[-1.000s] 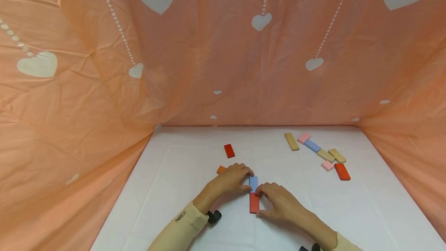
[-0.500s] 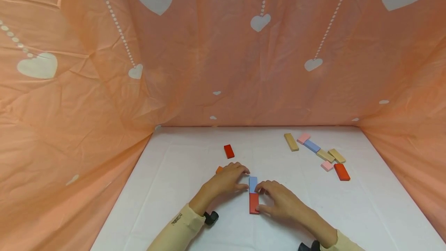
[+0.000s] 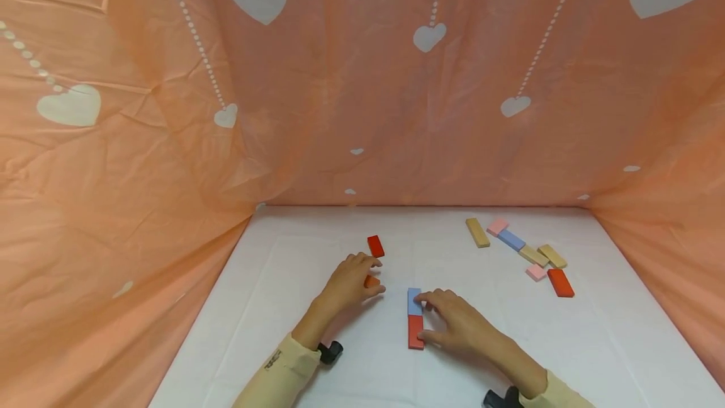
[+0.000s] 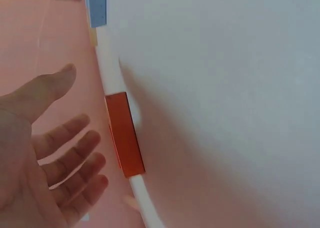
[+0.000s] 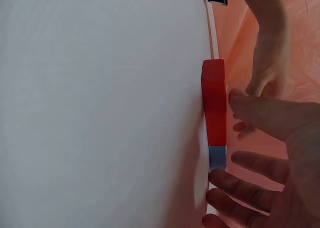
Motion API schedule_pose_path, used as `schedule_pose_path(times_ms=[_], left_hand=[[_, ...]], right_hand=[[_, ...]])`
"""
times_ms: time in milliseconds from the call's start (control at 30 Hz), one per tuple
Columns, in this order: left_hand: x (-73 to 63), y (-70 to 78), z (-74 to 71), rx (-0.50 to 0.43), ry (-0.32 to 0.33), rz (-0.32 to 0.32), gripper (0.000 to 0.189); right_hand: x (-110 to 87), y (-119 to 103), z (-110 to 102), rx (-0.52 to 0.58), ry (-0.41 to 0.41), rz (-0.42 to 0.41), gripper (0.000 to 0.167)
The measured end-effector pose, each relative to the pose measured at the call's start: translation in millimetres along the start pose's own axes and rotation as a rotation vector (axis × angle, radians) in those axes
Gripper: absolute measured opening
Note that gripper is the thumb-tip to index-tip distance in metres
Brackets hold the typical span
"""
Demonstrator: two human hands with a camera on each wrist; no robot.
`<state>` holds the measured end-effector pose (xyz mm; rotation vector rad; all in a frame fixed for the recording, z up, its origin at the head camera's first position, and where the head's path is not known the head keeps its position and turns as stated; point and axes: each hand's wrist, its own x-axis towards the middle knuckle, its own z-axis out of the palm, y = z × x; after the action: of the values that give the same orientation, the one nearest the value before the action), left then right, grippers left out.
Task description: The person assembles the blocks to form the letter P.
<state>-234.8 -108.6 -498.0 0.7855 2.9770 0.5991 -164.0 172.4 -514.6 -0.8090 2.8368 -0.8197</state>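
My left hand (image 3: 348, 282) is beside an orange block (image 3: 371, 281), thumb and fingers spread around it. In the left wrist view this orange block (image 4: 125, 134) lies just past the fingertips, with a gap between them. A blue block (image 3: 415, 301) and a red block (image 3: 416, 332) lie end to end in a line on the white table. Over their right side hovers my right hand (image 3: 461, 323), index finger by the blue one and thumb by the red one. The right wrist view shows the red block (image 5: 215, 105) ungripped; whether a fingertip touches cannot be told.
A small red block (image 3: 376, 245) lies behind the left hand. At the back right are several blocks: wooden (image 3: 477, 232), pink (image 3: 498, 226), blue (image 3: 511, 240) and a red one (image 3: 561, 283). An orange curtain (image 3: 419, 143) encloses the white table (image 3: 283, 282).
My left hand has left the blue block and moved left to the orange block. The right hand stays beside the red and blue blocks, which keep their line.
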Motion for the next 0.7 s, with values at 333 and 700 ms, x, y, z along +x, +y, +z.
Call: schedule_pose_path(times_ms=[333,700], left_hand=[[-6.5,-8.8,-0.6,0.020,0.040,-0.133,0.062],[-8.2,-11.1,0.7,0.039,0.040,-0.197,0.068]], right_hand=[[-0.7,0,-2,-0.030,0.007,-0.037,0.064],[1.5,2,-1,-0.046,0.005,-0.049,0.065]])
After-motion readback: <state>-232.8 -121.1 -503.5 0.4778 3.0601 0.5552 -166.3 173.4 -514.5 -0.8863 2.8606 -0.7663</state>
